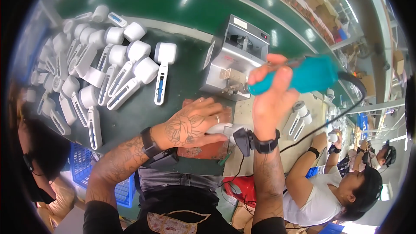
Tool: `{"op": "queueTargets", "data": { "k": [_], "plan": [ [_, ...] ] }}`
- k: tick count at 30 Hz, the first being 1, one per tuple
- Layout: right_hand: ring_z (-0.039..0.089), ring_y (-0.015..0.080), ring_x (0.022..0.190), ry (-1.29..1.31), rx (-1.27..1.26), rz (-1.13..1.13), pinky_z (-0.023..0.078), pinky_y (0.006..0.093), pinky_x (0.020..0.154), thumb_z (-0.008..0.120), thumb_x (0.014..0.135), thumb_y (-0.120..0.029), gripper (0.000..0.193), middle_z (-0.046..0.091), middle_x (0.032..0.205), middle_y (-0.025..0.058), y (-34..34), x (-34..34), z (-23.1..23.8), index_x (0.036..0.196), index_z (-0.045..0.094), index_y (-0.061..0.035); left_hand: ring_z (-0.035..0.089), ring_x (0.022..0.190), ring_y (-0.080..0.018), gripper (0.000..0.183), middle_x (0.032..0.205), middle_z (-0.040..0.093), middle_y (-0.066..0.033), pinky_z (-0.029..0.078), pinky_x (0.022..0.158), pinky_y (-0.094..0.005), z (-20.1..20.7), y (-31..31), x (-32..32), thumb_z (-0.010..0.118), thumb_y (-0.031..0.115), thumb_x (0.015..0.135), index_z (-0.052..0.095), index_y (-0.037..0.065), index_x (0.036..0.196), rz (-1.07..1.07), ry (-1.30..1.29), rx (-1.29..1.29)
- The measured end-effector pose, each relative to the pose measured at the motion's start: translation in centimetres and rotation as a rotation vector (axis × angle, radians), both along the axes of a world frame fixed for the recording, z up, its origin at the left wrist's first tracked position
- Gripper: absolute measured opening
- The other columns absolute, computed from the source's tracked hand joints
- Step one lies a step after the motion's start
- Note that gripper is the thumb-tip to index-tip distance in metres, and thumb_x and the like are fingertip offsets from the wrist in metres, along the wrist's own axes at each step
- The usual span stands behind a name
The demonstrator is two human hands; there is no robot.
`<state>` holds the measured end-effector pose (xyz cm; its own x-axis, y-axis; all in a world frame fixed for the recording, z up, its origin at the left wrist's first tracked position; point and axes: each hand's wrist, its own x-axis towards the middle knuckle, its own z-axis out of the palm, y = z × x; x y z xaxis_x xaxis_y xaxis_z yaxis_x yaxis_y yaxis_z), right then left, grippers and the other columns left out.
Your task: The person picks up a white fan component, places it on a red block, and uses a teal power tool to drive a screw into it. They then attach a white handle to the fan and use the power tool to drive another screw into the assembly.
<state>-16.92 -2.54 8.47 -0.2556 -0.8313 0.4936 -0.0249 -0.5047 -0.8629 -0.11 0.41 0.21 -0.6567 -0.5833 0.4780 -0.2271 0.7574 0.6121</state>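
Observation:
In my right hand is a teal electric screwdriver, gripped with the fingers wrapped round its body. Its tip points left, at the front outlet of a grey metal box that looks like a screw feeder. Over a reddish-brown pad my left hand curls around a white plastic piece, apparently a shower head. Most of that piece is hidden under the fingers. Beside it, on the table's left, lie several white handheld shower heads with slotted handles showing blue strips.
The screwdriver's black cable loops down past my right wrist. More white shower heads lie right of my right forearm. A blue crate stands below the table at left. A co-worker in a white shirt sits at the right.

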Motion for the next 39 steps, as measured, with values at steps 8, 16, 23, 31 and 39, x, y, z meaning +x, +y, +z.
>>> {"op": "queueTargets", "data": {
  "k": [8,16,23,31,39],
  "plan": [
    [0.059,0.0173,0.063,0.073,0.07,0.023,0.048,0.032,0.059,0.052,0.106,-0.031,0.033,0.058,0.072,0.0071,-1.4,0.7,-2.3,0.103,0.056,0.0009,0.056,0.097,-0.028,0.047,0.105,0.06,-0.0081,0.049,0.081,-0.0418,-0.4,-0.1,-0.1,0.075,0.035,0.085,0.061,0.007,0.119,0.027,-0.045,0.021],
    [0.056,0.0178,0.06,-0.017,0.112,0.08,0.047,0.0313,0.056,0.065,0.098,-0.047,0.052,0.054,0.069,0.0068,4.4,-0.7,-1.4,0.107,0.053,0.0026,0.056,0.095,-0.0261,0.048,0.102,0.059,-0.0077,0.05,0.078,-0.0413,-0.3,-0.3,-0.3,0.076,0.033,0.083,0.061,0.006,0.12,0.046,-0.041,0.01],
    [0.055,0.0192,0.06,0.002,0.125,0.073,0.046,0.0326,0.055,0.067,0.095,-0.053,0.06,0.053,0.069,0.0078,5.7,-1.0,-1.8,0.108,0.052,0.0036,0.056,0.094,-0.0258,0.05,0.099,0.059,-0.0064,0.049,0.075,-0.0404,-0.2,-0.1,-0.1,0.077,0.034,0.082,0.062,0.006,0.121,0.07,-0.034,-0.005],
    [0.054,0.0191,0.06,-0.012,0.157,0.096,0.047,0.0336,0.056,0.066,0.097,-0.049,0.053,0.053,0.071,0.008,5.6,-1.2,-3.2,0.104,0.05,0.0004,0.057,0.097,-0.0248,0.037,0.107,0.063,-0.0024,0.05,0.081,-0.0416,-0.3,0.1,-0.4,0.081,0.035,0.082,0.07,0.009,0.106,0.083,-0.05,0.052],
    [0.051,0.0184,0.06,-0.026,0.157,0.19,0.046,0.0343,0.056,0.061,0.101,-0.043,0.042,0.05,0.071,0.0074,5.1,-1.4,-3.8,0.097,0.046,-0.0033,0.054,0.096,-0.0277,0.048,0.102,0.056,-0.009,0.047,0.081,-0.0412,0.0,-0.1,-0.4,0.074,0.032,0.085,0.059,0.003,0.12,0.065,-0.074,-0.046]
  ]
}}
